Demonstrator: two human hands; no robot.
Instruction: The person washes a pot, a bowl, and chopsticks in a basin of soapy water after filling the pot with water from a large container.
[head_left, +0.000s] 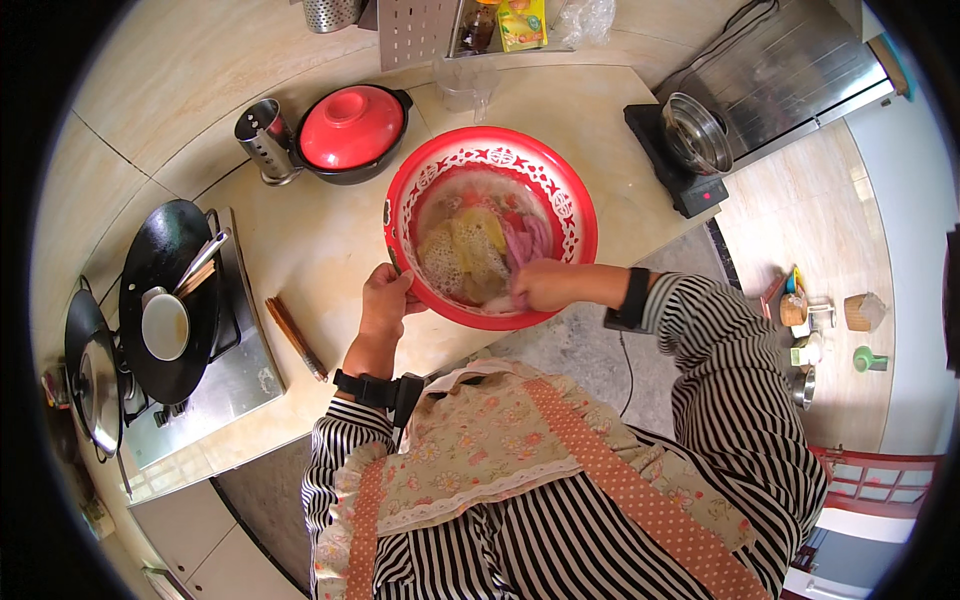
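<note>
A red enamel basin (583, 217) with a white patterned band sits on the counter in front of me. My left hand (386, 295) grips its near-left rim, thumb on top. Inside is sudsy water with a yellow cloth (480, 244) in the middle and a pinkish-purple cloth (527, 238) at the right. My right hand (541, 285) reaches over the near-right rim, closed around the lower end of the purple cloth; its fingertips are partly hidden and slightly blurred.
Left of the basin, a bundle of chopsticks (297, 339) lies on the counter (315, 247) near a gas stove with a black wok (169, 225) holding a white bowl (166, 327). Behind stand a red-lidded pot (351, 127) and a steel utensil holder (264, 142). An induction cooker (694, 195) carries a steel pot (696, 135).
</note>
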